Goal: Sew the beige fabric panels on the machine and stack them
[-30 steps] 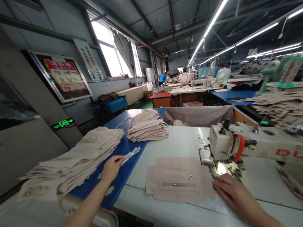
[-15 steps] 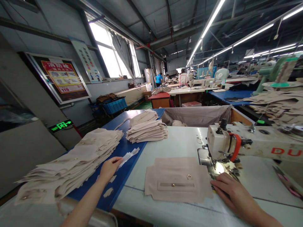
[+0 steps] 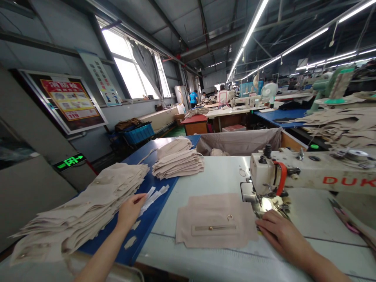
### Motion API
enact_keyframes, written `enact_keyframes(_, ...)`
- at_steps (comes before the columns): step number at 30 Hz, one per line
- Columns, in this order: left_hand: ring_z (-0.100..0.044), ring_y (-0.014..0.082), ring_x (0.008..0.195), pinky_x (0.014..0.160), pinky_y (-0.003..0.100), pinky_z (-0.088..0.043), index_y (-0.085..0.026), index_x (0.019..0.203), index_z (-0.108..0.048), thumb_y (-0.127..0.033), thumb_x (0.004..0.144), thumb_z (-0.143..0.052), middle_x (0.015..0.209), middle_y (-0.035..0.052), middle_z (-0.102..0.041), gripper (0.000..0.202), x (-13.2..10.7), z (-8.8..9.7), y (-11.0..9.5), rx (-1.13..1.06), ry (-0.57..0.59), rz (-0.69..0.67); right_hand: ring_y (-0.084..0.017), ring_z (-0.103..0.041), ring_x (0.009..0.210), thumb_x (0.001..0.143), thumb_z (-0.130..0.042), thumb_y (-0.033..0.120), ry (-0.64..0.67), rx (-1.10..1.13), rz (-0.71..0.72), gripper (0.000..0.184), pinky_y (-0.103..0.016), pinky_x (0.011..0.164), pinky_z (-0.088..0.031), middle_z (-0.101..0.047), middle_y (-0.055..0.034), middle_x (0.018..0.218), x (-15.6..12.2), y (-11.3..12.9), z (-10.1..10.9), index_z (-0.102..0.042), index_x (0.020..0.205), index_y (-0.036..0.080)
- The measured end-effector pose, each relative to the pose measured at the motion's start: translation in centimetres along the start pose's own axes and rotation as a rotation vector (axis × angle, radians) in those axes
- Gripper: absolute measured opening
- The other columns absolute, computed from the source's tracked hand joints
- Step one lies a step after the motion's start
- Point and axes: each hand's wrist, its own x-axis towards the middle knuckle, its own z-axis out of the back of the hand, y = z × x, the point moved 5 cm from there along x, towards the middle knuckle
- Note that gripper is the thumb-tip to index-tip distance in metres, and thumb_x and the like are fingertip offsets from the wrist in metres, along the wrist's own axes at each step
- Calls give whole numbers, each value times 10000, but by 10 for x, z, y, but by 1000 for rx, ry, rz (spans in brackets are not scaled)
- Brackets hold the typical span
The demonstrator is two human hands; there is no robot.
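Observation:
My left hand [image 3: 131, 209] pinches a thin white strip [image 3: 149, 192] over the blue table. More white strips [image 3: 158, 197] lie just right of its fingers. A beige fabric panel [image 3: 217, 211] with notched corners lies flat on the pale sewing table. On the panel are a zipper [image 3: 216, 228] in a rectangular frame and a small metal ring [image 3: 230, 217]. My right hand [image 3: 279, 233] has its fingers closed at the panel's right edge, in front of the sewing machine's needle area; the thumb is largely hidden. The sewing machine [image 3: 270, 176] stands at the right, its lamp lit.
Stacked beige panels [image 3: 96, 199] lie left of my left arm, and a smaller fabric stack [image 3: 179, 162] lies farther back. Scissors [image 3: 343, 215] rest right of the machine head. Behind the table is a cloth-lined bin [image 3: 241, 141]. A person in blue [image 3: 193, 98] is far off.
My left hand has drawn one white strip slightly apart from the others. The view has shifted a little; my right hand stays at the panel's edge.

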Motion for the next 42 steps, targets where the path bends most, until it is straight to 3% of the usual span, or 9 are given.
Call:
enact_keyframes(3,-702,243,823,758,317,-552,-218,758,-729,-469,799,-517,868,57,-767,331,-12,-10,-29,-33,-23,-160,-205,-569,835,998,-390,222,-21,-13,-4,285,-322,744,-465,-620,-80,863,2,2,3,-673,973,202)
enact_keyframes(6,-690,232,857,823,337,-553,-213,774,-718,-505,884,-469,875,71,-749,399,-46,-36,-88,-117,-37,-520,-204,-551,812,986,-407,201,-57,-28,3,277,-310,724,-446,-615,-73,817,6,5,8,-680,939,192)
enact_keyframes(10,-664,181,853,824,302,-554,-194,876,-713,-316,968,-435,880,67,-720,316,-112,-79,-181,-314,33,-930,-195,-524,767,959,-462,186,-112,-70,34,238,-287,681,-422,-601,-61,763,9,5,13,-683,872,188)
enact_keyframes(13,-640,169,859,802,295,-555,-181,896,-695,-193,968,-424,884,65,-697,281,-150,-110,-235,-399,126,-1075,-194,-515,758,947,-489,179,-126,-98,45,203,-291,687,-418,-596,-57,748,7,3,15,-681,882,186)
enact_keyframes(15,-627,168,830,779,299,-555,-179,856,-685,-146,955,-432,848,56,-682,274,-163,-127,-256,-404,194,-1128,-194,-512,761,938,-500,175,-120,-101,47,185,-294,696,-420,-590,-55,746,5,2,16,-680,898,186)
enact_keyframes(21,-609,171,858,792,292,-524,-183,843,-671,-111,937,-479,865,36,-667,225,-167,-148,-265,-264,399,-1145,-191,-521,784,923,-533,195,-60,-54,123,160,-295,710,-425,-617,-57,803,7,9,18,-677,991,183)
enact_keyframes(27,-594,203,841,787,339,-507,-174,960,-652,-64,898,-512,907,57,-650,188,-174,-153,-273,-7,435,-1313,-192,-521,786,925,-534,208,-32,-71,126,162,-301,722,-431,-628,-59,809,11,11,18,-693,929,179)
enact_keyframes(31,-587,218,851,779,360,-503,-162,917,-622,-34,893,-476,903,62,-627,196,-181,-161,-280,-12,457,-1350,-190,-517,778,927,-534,213,-28,-75,123,157,-300,722,-433,-615,-58,801,11,9,16,-688,927,179)
enact_keyframes(42,-611,195,832,764,322,-534,-161,877,-639,-14,898,-422,890,62,-658,263,-170,-154,-278,-142,199,-1356,-197,-512,792,943,-510,250,12,-93,155,183,-313,743,-440,-600,-62,825,11,11,15,-682,951,187)
